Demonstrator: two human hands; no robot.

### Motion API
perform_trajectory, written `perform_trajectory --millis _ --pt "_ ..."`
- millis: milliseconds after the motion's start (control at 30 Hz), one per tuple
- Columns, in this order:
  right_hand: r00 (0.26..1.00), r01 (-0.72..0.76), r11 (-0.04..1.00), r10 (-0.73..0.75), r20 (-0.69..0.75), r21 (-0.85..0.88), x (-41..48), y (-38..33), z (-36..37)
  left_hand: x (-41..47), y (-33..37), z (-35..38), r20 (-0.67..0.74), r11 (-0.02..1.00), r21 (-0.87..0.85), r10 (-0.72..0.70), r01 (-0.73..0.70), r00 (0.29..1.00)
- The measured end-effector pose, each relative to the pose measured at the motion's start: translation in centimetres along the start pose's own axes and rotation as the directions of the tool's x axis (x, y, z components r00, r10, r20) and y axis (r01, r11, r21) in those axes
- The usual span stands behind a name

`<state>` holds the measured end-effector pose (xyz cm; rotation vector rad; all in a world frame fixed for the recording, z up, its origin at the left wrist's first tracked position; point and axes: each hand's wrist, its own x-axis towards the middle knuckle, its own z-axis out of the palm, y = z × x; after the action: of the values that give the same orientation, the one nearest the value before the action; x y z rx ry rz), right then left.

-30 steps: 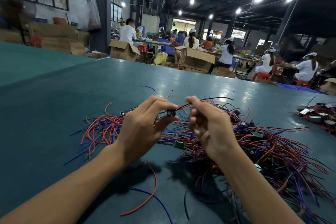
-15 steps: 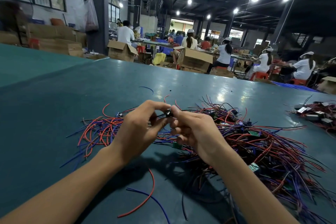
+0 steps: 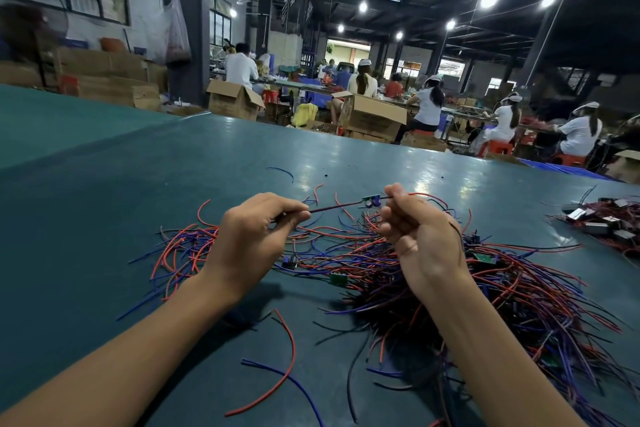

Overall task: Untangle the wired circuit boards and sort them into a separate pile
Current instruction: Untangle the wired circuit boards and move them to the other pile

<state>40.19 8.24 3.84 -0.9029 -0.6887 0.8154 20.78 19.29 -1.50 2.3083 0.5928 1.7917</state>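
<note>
Pinching a wire (image 3: 332, 207) taut, my left hand (image 3: 252, 239) and right hand (image 3: 420, 236) held a small board (image 3: 371, 200) above the tangle (image 3: 433, 274) on the table (image 3: 104, 191).

Both forearms are bare, no sleeves, with left grip (image 3: 252, 236) and right grip (image 3: 420, 239) ungloved.

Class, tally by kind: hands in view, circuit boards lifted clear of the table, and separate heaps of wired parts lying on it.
Hands: 2, left hand and right hand
Lifted circuit board: 1
Heaps: 2, main tangle and far-right pile
Total: 5
</note>
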Motion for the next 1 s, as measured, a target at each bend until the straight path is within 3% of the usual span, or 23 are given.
perform_trajectory --millis 167,300,533,767,1000 --pt "0.993 -0.097 0.995 0.096 0.064 0.008 0.3 0.5 0.1 0.0 -0.5 0.0 -0.017 0.998 -0.024 -0.05 0.049 0.999" --pt "0.98 -0.136 0.99 0.139 0.146 -0.03 0.7 0.7 -0.2 0.0 0.0 0.1 0.004 0.962 -0.172 -0.214 0.212 0.977" --pt "0.99 -0.122 0.985 0.129 0.05 -0.118 0.6 0.3 -0.5 0.5 0.1 -0.2 0.036 0.866 -0.341 -0.378 0.367 0.925" --pt "0.989 -0.126 0.987 0.132 0.06 -0.096 0.4 0.3 -0.2 0.4 -0.1 -0.2 0.034 0.865 -0.358 -0.364 0.351 0.931" --pt "0.997 -0.044 0.998 0.047 0.068 -0.044 0.8 -0.4 -0.4 0.6 0.1 0.0 0.069 0.905 -0.311 -0.284 0.291 0.956"
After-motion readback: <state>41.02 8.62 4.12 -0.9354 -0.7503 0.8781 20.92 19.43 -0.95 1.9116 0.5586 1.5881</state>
